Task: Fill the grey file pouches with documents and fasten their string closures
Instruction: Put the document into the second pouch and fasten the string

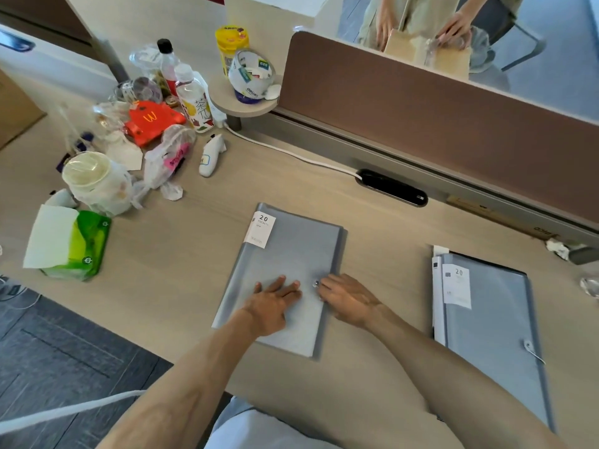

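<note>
The left hand (275, 301), flat, steadied the grey pouch (291, 251) near the worktop's (181, 286) front edge; the right hand (346, 298) touched its button (316, 283), grip unclear.

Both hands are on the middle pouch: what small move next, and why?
Probably fasten the closure at the round button with the right hand: its fingertips are at it, and the left hand presses the middle pouch flat.

Centre pouch (291, 254) grey w/ white label (263, 230), 2nd pouch (496, 319) to its right also grey, desk (181, 254) under it pale wood-grain, tissue pack (84, 244) to its left green & white, bag (150, 123) beyond it red-orange w/ yellow M, divider (421, 118) behind it brown.
</note>
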### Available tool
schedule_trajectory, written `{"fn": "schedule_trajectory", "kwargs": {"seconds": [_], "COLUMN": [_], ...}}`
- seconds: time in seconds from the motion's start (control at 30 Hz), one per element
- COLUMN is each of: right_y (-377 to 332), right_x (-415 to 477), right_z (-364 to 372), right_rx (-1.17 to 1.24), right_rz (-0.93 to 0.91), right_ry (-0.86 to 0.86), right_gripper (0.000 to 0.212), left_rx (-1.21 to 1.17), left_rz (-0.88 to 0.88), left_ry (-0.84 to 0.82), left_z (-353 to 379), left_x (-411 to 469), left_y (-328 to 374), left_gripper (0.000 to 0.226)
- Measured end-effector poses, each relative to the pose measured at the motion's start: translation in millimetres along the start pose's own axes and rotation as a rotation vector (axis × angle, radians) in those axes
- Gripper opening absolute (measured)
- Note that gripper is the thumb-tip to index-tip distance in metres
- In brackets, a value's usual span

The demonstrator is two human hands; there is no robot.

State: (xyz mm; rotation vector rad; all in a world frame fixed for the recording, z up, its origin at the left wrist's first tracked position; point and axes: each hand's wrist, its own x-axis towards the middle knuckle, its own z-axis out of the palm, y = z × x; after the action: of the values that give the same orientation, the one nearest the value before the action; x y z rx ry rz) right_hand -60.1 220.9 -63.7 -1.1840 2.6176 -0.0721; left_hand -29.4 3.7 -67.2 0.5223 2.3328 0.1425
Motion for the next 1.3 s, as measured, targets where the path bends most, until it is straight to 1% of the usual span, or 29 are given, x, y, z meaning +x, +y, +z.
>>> {"fn": "schedule_trajectory", "kwargs": {"seconds": [0.07, 0.1, 0.13, 0.2, 0.27, 0.4, 0.6, 0.67, 0.7, 0.77, 0.8, 0.87, 0.97, 1.0, 1.13, 1.23, 1.3], "right_y": [-5.1, -6.3, -6.5, -5.7, -1.8, 8.2, 24.0, 26.8, 27.1, 26.7, 26.4, 26.3, 23.1, 21.9, 18.1, 16.1, 15.3], "right_x": [6.8, 10.8, 15.5, 24.4, 34.5, 50.8, 62.6, 60.2, 57.3, 51.4, 47.8, 39.9, 27.1, 22.9, 11.8, 10.5, 10.8], "right_z": [2.7, 3.9, 7.1, 9.8, 9.2, -0.8, -10.5, -10.9, -10.2, -6.6, -4.1, 2.5, 9.5, 12.3, 21.5, 25.5, 26.5], "right_rx": [0.029, 0.025, 0.010, -0.042, -0.079, -0.146, -0.173, -0.144, -0.087, 0.039, 0.076, 0.120, 0.059, 0.036, 0.014, 0.071, 0.086], "right_rz": [0.012, 0.014, 0.008, -0.004, -0.017, -0.037, -0.004, 0.041, 0.086, 0.236, 0.303, 0.354, 0.271, 0.237, 0.199, 0.206, 0.202], "right_ry": [0.032, 0.046, 0.059, 0.067, 0.070, 0.072, 0.030, 0.038, 0.034, 0.020, -0.004, 0.014, 0.073, 0.102, 0.176, 0.187, 0.184], "right_gripper": [0.014, 0.009, 0.010, 0.005, 0.013, 0.017, 0.021, 0.020, 0.016, 0.007, 0.009, 0.012, 0.023, 0.023, 0.018, 0.008, 0.007], "left_rx": [0.013, 0.016, 0.019, 0.021, 0.017, 0.000, -0.024, -0.021, -0.015, -0.001, 0.002, 0.005, 0.014, 0.016, 0.022, 0.025, 0.031], "left_rz": [0.005, 0.008, 0.011, 0.014, 0.018, 0.014, -0.005, -0.006, -0.006, -0.011, -0.015, -0.019, -0.018, -0.016, -0.008, -0.004, -0.001], "left_ry": [0.005, 0.006, 0.010, 0.022, 0.029, 0.036, 0.046, 0.046, 0.039, 0.026, 0.022, 0.012, 0.006, 0.005, 0.003, 0.013, 0.005], "left_z": [1.6, 2.3, 3.2, 4.2, 4.7, 6.0, 5.2, 5.1, 4.7, 3.3, 2.5, 0.9, 0.0, -0.2, 1.1, 2.4, 2.2], "left_x": [0.0, -0.2, -0.6, -1.2, -1.0, 0.0, 0.3, 0.9, 0.7, 1.1, 0.9, 0.6, 0.0, -0.1, -0.8, -0.5, -0.6], "left_y": [-1.1, -1.6, -1.9, -2.2, -2.6, -2.9, -0.4, -1.4, -1.5, -0.9, -0.2, 0.6, 1.1, 0.9, 1.4, 1.0, 0.6], "left_gripper": [0.071, 0.072, 0.073, 0.073, 0.073, 0.073, 0.072, 0.072, 0.072, 0.072, 0.071, 0.071, 0.071, 0.072, 0.075, 0.076, 0.076]}}
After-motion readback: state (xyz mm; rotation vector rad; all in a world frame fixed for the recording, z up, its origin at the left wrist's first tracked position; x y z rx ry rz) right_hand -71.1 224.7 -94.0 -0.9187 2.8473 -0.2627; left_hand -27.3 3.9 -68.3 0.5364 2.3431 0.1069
